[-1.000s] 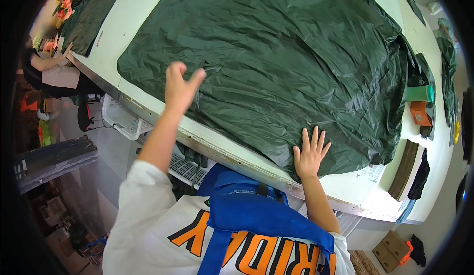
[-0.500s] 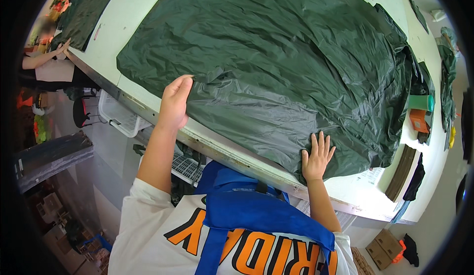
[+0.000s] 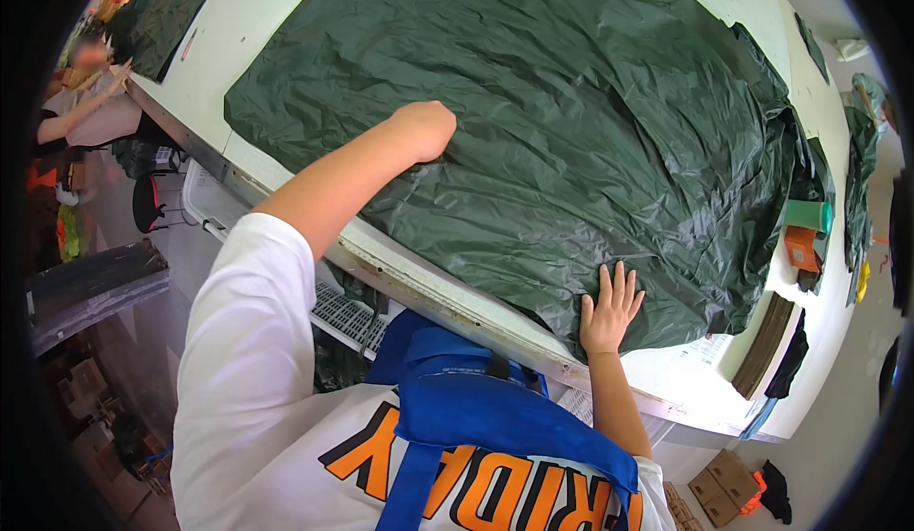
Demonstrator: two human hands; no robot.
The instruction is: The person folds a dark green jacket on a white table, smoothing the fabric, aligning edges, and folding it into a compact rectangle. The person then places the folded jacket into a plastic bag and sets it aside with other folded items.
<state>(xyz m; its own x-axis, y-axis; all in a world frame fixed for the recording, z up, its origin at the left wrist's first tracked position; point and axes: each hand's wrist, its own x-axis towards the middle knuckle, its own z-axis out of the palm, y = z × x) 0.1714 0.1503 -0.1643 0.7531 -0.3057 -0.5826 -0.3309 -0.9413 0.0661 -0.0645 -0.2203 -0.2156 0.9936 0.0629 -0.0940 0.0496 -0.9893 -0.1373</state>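
A large, wrinkled sheet of dark green, slightly shiny material (image 3: 533,121) lies spread over the white table (image 3: 252,74). Over its near left part is my left hand (image 3: 426,131), curled closed with the knuckles up. Its fingertips are turned out of sight, so what they grip, if anything, is hidden. My right hand (image 3: 610,312) rests palm down on the near edge of the sheet, fingers spread. Folds run from that hand toward the far side, and the sheet's right side is bunched.
At the table's right stand a green roll (image 3: 809,215), an orange box (image 3: 803,248) and a brown strip (image 3: 764,345). Another person (image 3: 100,102) works at the far left beside more dark material. A white crate (image 3: 203,198) sits below the table's left edge; cartons (image 3: 725,486) lie lower right.
My left hand has moved away from me and to the right, from the sheet's near edge to over the sheet. The near part lies flatter. My right hand has stayed in place.
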